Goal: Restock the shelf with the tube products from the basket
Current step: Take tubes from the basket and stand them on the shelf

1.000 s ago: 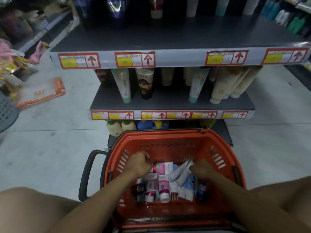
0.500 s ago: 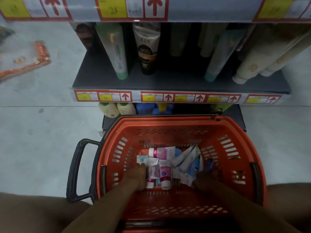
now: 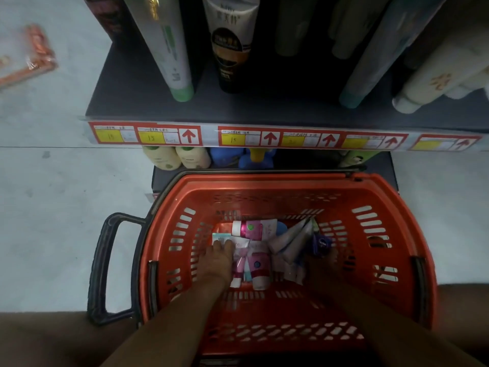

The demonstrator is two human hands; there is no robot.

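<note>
Both hands reach into the orange basket (image 3: 375, 234). The left hand (image 3: 219, 256) rests with fingers spread on the tubes (image 3: 254, 250), which lie flat, mostly pointing toward the shelf (image 3: 148, 96) just beyond. The right hand (image 3: 326, 263) is too dark to tell its grip, beside a dark blue tube (image 3: 321, 245).

Basket (image 3: 370, 197): orange-red, slotted walls, black handle (image 3: 105, 266). Tubes inside: pink-and-white (image 3: 251, 230), pale blue-white (image 3: 288, 241), dark blue (image 3: 321, 245). Shelf (image 3: 148, 102): dark grey; front-edge labels (image 3: 148, 136) red-bordered, yellow and white, red arrows.
</note>
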